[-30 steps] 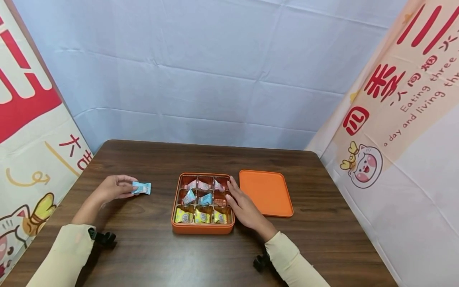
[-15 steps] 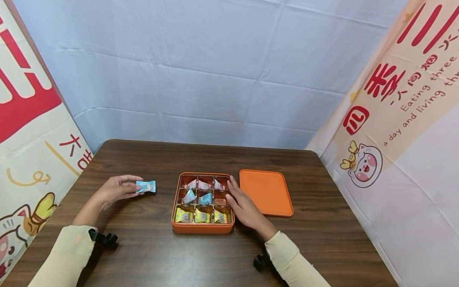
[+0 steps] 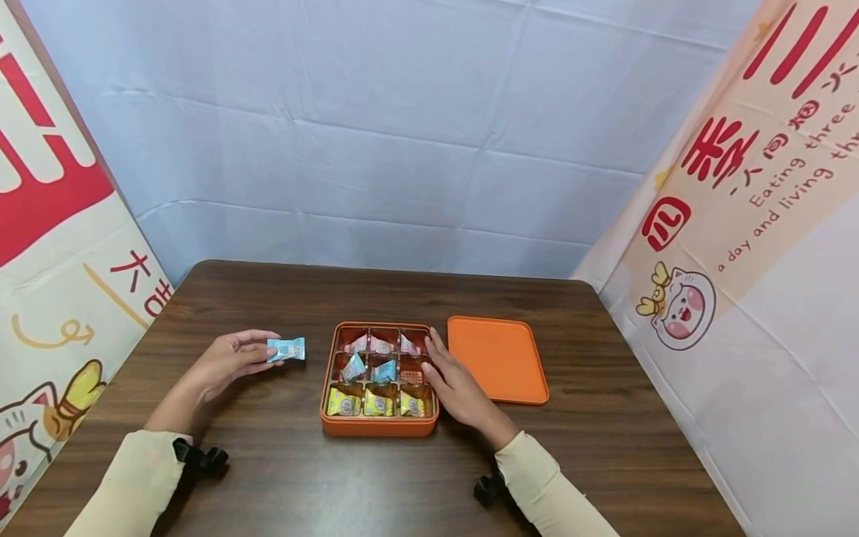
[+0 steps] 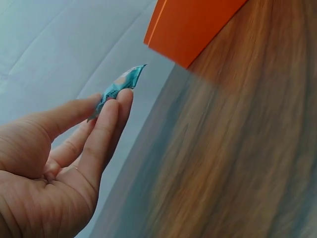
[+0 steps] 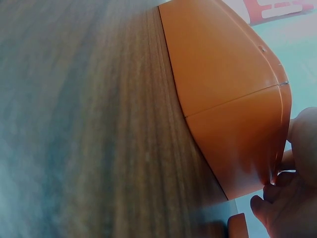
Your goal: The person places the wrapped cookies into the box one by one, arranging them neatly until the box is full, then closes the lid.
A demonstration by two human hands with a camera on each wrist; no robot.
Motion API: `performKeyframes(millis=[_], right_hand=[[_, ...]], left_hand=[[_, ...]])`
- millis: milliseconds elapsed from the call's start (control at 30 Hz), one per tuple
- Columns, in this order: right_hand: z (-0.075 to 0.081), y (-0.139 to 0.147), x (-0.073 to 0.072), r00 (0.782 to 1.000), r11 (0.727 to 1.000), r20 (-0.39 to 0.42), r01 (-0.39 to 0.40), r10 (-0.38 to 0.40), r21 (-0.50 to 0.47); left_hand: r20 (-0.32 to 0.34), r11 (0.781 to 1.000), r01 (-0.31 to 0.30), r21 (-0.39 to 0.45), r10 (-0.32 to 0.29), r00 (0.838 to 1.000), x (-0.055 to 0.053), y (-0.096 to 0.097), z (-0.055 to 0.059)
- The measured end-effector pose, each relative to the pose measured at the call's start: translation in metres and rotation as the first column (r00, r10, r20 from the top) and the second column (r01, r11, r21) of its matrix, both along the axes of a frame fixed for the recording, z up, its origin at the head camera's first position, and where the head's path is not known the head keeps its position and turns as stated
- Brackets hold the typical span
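Note:
My left hand (image 3: 228, 363) pinches a blue-wrapped candy (image 3: 290, 349) between thumb and fingertips, left of the orange box (image 3: 379, 427). The left wrist view shows the same candy (image 4: 119, 88) held clear of the table. Inside the box are rows of compartments: pink candies (image 3: 382, 344) at the back, two blue candies (image 3: 385, 371) in the middle row, yellow candies (image 3: 379, 403) in front. No candy shows in the middle row's right compartment. My right hand (image 3: 463, 388) rests on the box's right edge, fingers mostly straight; the right wrist view has its fingers (image 5: 298, 133) at the rim.
An orange lid (image 3: 498, 362) lies flat on the dark wooden table (image 3: 268, 477), to the right of the box and behind my right hand. A pale cloth (image 3: 376, 149) hangs behind the table, with printed banners (image 3: 758, 246) at the sides.
My left hand has moved right with the blue candy, closer to the box. The right hand and the box have stayed in place.

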State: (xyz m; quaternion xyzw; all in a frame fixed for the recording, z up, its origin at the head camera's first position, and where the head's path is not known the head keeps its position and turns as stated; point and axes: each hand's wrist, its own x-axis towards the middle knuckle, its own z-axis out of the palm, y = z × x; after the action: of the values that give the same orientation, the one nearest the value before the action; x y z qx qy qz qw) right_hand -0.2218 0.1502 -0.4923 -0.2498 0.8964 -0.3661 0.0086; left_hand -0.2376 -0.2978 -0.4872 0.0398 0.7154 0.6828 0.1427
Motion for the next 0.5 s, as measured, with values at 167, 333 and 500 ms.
performKeyframes(millis=[167,333,500], right_hand=[[0.001,0.0,0.0,1.0,1.0,-0.002,0.004,-0.004,0.002],[0.002,0.001,0.001,1.0,1.0,0.0,-0.003,0.003,0.005],[0.003,0.0,0.001,1.0,1.0,0.007,-0.005,0.005,0.002]], left_hand=[[0.014,0.999,0.006,0.034,-0.007,1.0,0.005,0.011,0.001],[0.031,0.999,0.016,0.051,-0.018,0.999,0.01,0.023,0.003],[0.029,0.997,0.03,0.065,-0.032,0.999,0.012,0.032,0.008]])
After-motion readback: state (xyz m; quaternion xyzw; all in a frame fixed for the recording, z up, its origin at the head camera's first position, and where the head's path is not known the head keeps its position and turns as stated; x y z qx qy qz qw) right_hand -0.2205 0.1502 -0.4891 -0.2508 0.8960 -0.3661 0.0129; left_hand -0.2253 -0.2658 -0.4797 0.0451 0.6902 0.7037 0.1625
